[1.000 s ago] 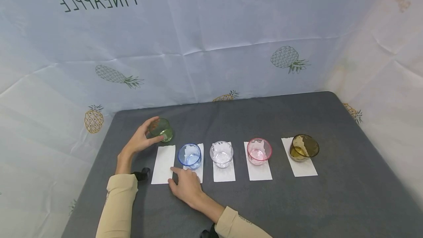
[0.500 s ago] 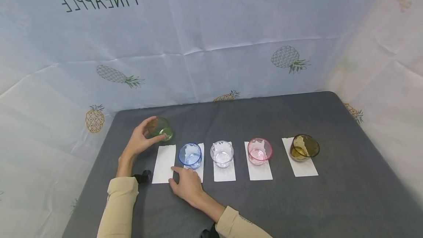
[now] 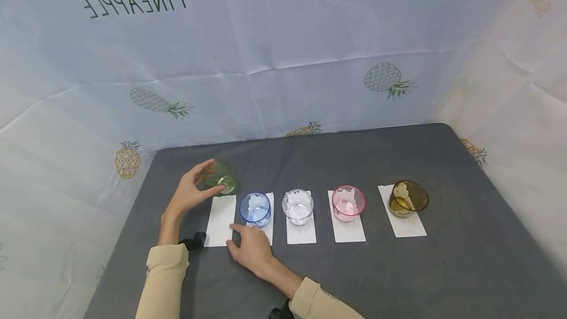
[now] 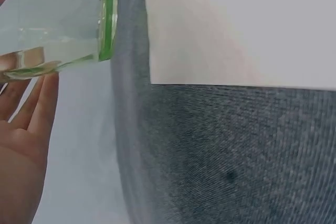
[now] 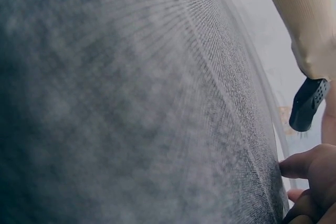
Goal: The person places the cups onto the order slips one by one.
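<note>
My left hand (image 3: 190,190) grips a green glass (image 3: 225,177), thumb low on one side and fingers round the other. The glass is tilted just behind the far edge of the leftmost white paper (image 3: 219,225). In the left wrist view the green glass (image 4: 63,24) lies sideways, clear of the paper (image 4: 236,30), with the palm of the left hand (image 4: 23,156) below. My right hand (image 3: 252,250) rests at the right edge of that paper, index finger and thumb reaching to it. Only part of the right hand (image 5: 315,177) shows in the right wrist view.
To the right, a blue glass (image 3: 255,209), a clear glass (image 3: 298,207), a pink glass (image 3: 348,204) and a brown glass (image 3: 407,199) each stand on a white paper. All are on a grey cloth-covered table (image 3: 376,279), backed by a white pineapple-print curtain (image 3: 266,28).
My left hand has shifted slightly to the right and nearer with the green glass, towards the leftmost paper. The right hand stays in place.
</note>
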### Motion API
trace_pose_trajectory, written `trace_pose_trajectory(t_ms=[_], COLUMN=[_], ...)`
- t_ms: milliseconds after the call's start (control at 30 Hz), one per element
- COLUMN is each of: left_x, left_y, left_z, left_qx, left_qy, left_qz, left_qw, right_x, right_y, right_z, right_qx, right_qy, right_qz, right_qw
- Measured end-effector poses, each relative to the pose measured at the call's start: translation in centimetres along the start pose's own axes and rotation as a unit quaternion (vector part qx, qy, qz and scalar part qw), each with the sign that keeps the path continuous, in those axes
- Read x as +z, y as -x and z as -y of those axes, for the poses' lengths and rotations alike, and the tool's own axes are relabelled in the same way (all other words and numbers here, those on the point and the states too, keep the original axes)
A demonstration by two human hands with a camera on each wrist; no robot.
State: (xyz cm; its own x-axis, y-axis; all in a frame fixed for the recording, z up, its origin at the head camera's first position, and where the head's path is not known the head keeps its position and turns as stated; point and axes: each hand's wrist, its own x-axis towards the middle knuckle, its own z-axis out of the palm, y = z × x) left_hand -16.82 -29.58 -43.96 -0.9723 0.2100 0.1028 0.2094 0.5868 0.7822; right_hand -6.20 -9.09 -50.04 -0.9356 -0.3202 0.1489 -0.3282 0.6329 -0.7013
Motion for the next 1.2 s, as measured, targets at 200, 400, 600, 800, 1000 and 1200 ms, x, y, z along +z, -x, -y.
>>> trace_pose_trajectory(t_ms=[200, 400, 600, 800, 1000, 1200], left_x=[-0.3, -0.9, -1.5, -1.9, -2.0, -1.8], left_y=[0.9, 1.7, 2.6, 3.4, 4.3, 5.1], left_z=[-0.8, -1.8, -2.9, -3.5, -3.8, -3.6], left_qx=[0.005, 0.019, 0.042, 0.067, 0.075, 0.075], left_qy=[-0.014, -0.019, -0.041, -0.049, -0.066, -0.064], left_qz=[0.005, 0.008, 0.010, 0.010, 0.012, 0.016], left_qw=[0.9999, 0.9996, 0.9982, 0.9965, 0.9949, 0.9950], right_x=[0.0, 0.1, 0.2, 0.2, 0.1, 0.0], right_y=[0.1, 0.1, 0.1, 0.2, 0.1, 0.0], right_z=[0.1, 0.0, -0.1, -0.2, -0.2, -0.1], right_qx=[0.003, 0.003, -0.001, -0.003, -0.004, -0.004], right_qy=[-0.007, -0.014, -0.007, -0.008, -0.008, -0.002], right_qz=[0.009, 0.009, 0.002, 0.000, 0.001, 0.000], right_qw=[0.9999, 0.9999, 1.0000, 1.0000, 1.0000, 1.0000])
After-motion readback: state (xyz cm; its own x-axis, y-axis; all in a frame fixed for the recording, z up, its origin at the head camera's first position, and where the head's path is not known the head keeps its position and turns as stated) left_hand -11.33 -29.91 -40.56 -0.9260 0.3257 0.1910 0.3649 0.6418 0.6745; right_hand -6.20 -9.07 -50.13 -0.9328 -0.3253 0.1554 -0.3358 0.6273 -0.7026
